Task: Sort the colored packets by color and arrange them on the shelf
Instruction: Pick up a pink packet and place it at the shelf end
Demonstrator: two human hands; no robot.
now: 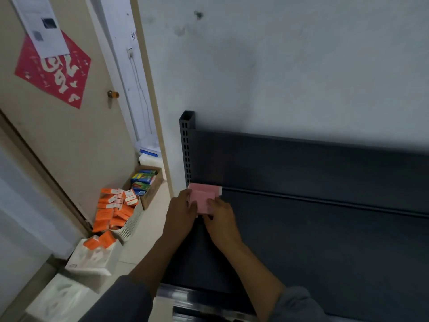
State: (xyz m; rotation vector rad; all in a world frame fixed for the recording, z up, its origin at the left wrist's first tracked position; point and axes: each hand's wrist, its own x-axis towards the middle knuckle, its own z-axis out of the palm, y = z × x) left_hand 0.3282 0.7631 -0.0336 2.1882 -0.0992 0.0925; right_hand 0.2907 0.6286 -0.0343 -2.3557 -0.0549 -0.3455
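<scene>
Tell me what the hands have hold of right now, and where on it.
Both hands are on the pink packets at the shelf's back left corner: left hand against their left side, right hand on the front right edge.

At upper left, a beige door (58,126) carries a red poster (54,73), a white printed sheet (41,26) overlapping its top, and a brass knob (113,94). White cables (139,89) hang beside the door frame.
</scene>
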